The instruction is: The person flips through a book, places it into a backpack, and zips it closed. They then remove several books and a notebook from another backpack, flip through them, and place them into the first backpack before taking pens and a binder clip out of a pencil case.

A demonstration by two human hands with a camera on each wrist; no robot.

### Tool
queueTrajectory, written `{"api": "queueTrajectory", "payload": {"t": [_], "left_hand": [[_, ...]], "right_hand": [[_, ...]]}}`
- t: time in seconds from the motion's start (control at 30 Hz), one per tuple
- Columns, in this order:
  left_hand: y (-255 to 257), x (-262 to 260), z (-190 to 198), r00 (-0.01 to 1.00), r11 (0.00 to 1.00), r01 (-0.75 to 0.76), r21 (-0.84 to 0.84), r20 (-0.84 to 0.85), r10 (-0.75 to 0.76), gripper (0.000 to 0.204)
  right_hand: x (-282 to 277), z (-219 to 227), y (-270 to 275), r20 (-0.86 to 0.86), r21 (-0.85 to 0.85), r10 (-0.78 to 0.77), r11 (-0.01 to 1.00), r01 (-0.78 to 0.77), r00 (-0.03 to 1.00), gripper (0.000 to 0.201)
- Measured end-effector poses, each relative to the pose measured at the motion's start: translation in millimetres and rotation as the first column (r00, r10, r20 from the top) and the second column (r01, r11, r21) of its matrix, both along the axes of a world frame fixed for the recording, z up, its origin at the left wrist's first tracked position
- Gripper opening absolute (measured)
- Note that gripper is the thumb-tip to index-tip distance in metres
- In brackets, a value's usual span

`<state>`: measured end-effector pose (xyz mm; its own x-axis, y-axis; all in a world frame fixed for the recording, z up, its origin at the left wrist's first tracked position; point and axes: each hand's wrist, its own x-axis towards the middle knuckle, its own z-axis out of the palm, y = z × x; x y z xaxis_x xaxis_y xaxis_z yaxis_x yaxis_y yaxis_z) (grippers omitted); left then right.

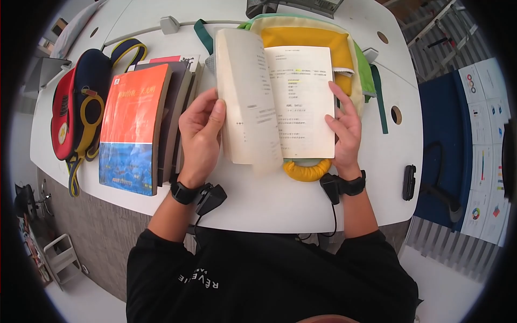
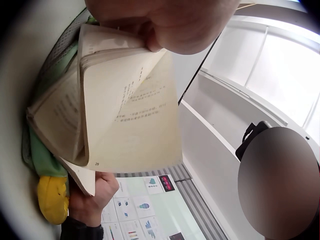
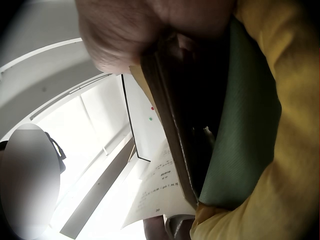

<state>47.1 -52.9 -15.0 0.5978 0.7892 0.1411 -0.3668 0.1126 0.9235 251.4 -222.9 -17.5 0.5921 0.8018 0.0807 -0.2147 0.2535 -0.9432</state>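
Note:
An open book (image 1: pixel 307 102) with printed pages is held up over the table, its left-hand pages curved and partly blurred. The left hand (image 1: pixel 202 129) grips the book's left edge, thumb on the page side. On the opposite edge, the right hand (image 1: pixel 346 129) holds the book with thumb and fingers. A loose page (image 2: pixel 135 120) fans out below the left hand (image 2: pixel 170 20) in the left wrist view. Seen from the right wrist, the right hand (image 3: pixel 150 30) is at the book's dark edge (image 3: pixel 172 125), beside green and yellow fabric (image 3: pixel 295 120).
Behind the book lies a yellow and green bag (image 1: pixel 301 37) with a yellow padded handle (image 1: pixel 307 170). To the left are stacked books, an orange and blue one (image 1: pixel 132 129) in front, and a red and navy bag (image 1: pixel 81 107). A black object (image 1: pixel 410 182) lies near the table's right edge.

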Motion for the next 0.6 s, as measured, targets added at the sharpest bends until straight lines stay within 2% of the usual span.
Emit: {"api": "queueTrajectory", "payload": {"t": [0.33,0.4,0.6], "left_hand": [[-0.2,-0.9,2.4,1.000,1.000,-0.012,-0.002,-0.026,0.012,0.030],[0.5,-1.2,1.2,1.000,1.000,-0.007,0.002,-0.016,0.007,0.030],[0.6,-0.7,-0.1,1.000,1.000,-0.004,0.018,-0.020,0.005,0.030]], "right_hand": [[0.1,0.7,-0.2,0.032,-0.030,0.012,1.000,-0.011,0.999,0.061],[3.0,-2.5,-1.2,-0.026,0.039,0.007,0.999,-0.006,1.000,0.059],[0.9,1.1,-0.9,-0.062,0.101,0.037,0.994,-0.031,0.997,0.060]]}}
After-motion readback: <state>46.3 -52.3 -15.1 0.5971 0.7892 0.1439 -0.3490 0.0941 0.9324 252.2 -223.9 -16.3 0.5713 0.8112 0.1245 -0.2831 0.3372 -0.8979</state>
